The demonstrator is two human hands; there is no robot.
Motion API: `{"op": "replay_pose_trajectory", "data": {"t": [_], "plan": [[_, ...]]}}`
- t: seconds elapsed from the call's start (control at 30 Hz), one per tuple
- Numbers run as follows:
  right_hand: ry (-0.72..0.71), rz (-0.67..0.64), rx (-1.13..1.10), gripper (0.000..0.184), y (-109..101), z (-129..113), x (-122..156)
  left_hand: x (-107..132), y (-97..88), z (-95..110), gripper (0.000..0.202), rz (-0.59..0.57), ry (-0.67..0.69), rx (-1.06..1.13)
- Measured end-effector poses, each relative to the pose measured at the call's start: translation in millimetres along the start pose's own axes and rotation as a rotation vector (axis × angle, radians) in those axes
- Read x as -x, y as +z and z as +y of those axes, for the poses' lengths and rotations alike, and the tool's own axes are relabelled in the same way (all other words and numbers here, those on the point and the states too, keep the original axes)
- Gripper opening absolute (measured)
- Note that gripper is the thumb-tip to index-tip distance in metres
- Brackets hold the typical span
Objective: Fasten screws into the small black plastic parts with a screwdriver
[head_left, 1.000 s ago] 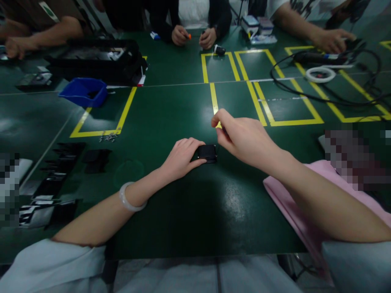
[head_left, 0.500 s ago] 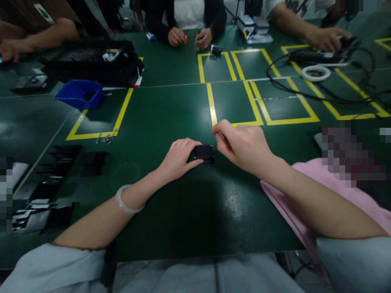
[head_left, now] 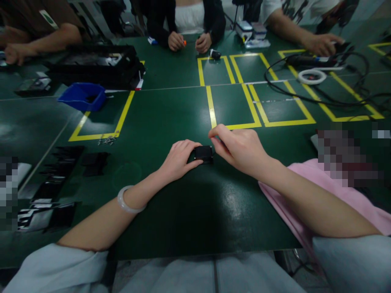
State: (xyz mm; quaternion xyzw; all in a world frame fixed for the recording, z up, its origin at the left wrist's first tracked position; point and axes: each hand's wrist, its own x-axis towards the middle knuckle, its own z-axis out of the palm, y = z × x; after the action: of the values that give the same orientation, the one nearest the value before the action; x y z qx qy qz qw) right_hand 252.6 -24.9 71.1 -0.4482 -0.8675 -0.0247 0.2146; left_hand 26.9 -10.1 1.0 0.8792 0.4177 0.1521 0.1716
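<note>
A small black boxy part (head_left: 204, 154) sits on the green table (head_left: 171, 118) at the centre. My left hand (head_left: 179, 158) grips it from the left, thumb and fingers closed on its sides. My right hand (head_left: 241, 149) hovers at its right upper edge with thumb and forefinger pinched together over the part. What the pinch holds is too small to make out. A pale bangle (head_left: 126, 201) circles my left wrist.
Black parts (head_left: 58, 179) lie in rows at the left, small screws (head_left: 106, 141) near a yellow tape line, a blue bin (head_left: 82, 96) and black tray (head_left: 97, 65) beyond. Pink cloth (head_left: 305, 211) lies right. Cables (head_left: 320, 77) and other people's hands (head_left: 187, 40) occupy the far side.
My right hand has come down and toward me, from above the yellow line to the right edge of the black part. My left hand has kept its grip.
</note>
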Motion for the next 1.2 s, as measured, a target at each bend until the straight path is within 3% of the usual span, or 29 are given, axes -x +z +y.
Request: {"op": "replay_pose_trajectory", "data": {"t": [0.37, 0.73, 1.2], "plan": [[0.049, -0.089, 0.032, 0.033, -8.8, 1.6, -1.6, 0.1, 2.9, -1.5, 0.038, 0.012, -0.005, -0.018], [0.001, -0.038, 0.017, 0.028, -8.2, 0.0, 1.4, 0.0, 1.4, 0.4, 0.039, 0.008, -0.002, -0.003], [0.011, -0.073, -0.004, 0.027, -9.6, -2.9, 1.6, 0.6, 1.6, -0.8, 0.039, 0.024, 0.017, -0.005]]}}
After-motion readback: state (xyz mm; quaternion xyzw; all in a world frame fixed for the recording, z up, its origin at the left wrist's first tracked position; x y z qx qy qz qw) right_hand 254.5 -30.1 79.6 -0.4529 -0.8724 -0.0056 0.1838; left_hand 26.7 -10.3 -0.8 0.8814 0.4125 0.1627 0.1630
